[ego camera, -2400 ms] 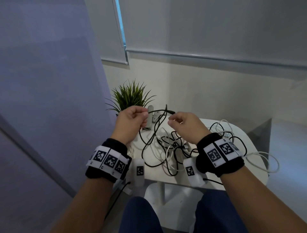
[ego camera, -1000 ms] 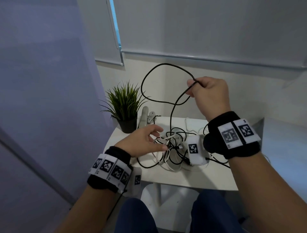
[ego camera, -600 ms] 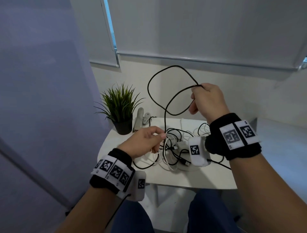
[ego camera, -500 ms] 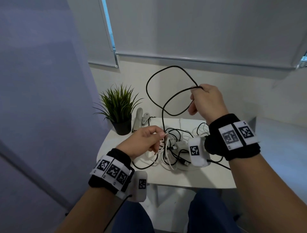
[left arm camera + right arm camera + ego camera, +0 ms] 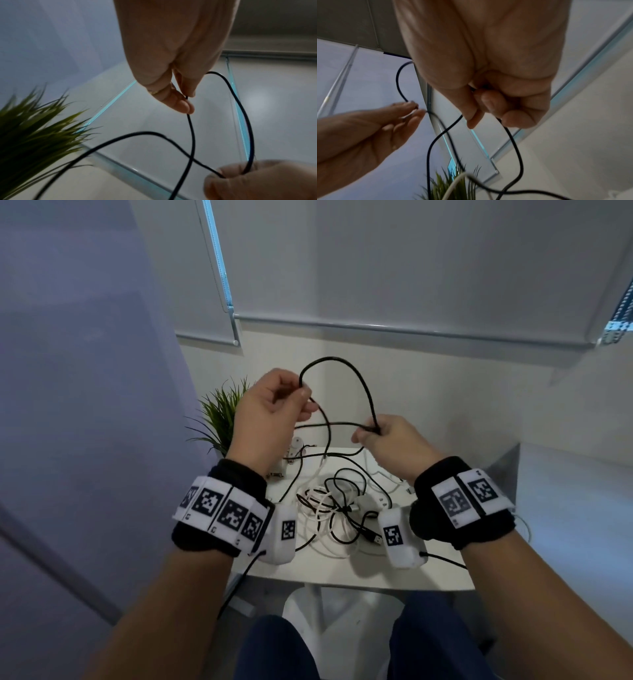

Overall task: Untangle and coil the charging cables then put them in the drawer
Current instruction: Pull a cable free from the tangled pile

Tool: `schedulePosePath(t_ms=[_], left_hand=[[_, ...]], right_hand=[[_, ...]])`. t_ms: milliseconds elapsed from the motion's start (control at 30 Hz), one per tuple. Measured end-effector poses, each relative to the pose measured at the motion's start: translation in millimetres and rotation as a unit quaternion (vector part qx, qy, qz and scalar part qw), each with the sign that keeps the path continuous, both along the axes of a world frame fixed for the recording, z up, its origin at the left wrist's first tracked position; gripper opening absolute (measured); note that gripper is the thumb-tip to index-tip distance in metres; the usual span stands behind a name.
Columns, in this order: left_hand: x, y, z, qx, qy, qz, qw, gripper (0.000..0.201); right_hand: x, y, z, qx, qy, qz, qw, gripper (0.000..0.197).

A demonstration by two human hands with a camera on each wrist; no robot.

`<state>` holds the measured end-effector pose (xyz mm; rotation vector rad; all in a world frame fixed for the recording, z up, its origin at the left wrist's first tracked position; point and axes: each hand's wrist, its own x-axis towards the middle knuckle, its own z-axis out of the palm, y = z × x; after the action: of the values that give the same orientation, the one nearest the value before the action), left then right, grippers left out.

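black cable (image 5: 359, 381) pinched by left hand (image 5: 270, 419) and gripped in right hand (image 5: 394, 446), looped above table (image 5: 329, 570) | remaining cables (image 5: 329, 508) left tangled on tabletop | plant (image 5: 219, 419) seen at rear left

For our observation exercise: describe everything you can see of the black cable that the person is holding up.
The black cable is thin, round and smooth, like rubber. It arches between the hands: the left hand pinches it at the fingertips, the right hand grips it where strands cross. Below, it drops into the tangle of cables on the white table. Which plug is its own cannot be told.
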<state>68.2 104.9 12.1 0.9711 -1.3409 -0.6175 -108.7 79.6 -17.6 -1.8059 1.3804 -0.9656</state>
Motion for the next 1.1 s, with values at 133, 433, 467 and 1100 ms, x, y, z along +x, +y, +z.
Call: schedulePosePath(t_ms=[133,433,467,1100], left_hand=[[-9.3,-0.3,12.0,-0.017,0.007,-0.046,0.999,0.017],[-10.9,2.7,8.8,-0.024,0.029,-0.079,0.996,0.017],[-8.1,1.1,3.2,-0.012,0.018,-0.067,0.998,0.019],[11.3,-13.3,-29.2,0.091,-0.07,0.016,0.993,0.021]], right_hand=[[9.9,1.2,-4.4,0.004,-0.028,0.04,0.999,0.015],[10.1,-7.5,-0.1,-0.034,-0.107,-0.003,0.994,0.026],[7.1,-9.1,2.5,-0.027,-0.116,-0.006,0.993,0.025],[-17.0,-10.9,-0.9,0.041,-0.027,0.081,0.996,0.05]])
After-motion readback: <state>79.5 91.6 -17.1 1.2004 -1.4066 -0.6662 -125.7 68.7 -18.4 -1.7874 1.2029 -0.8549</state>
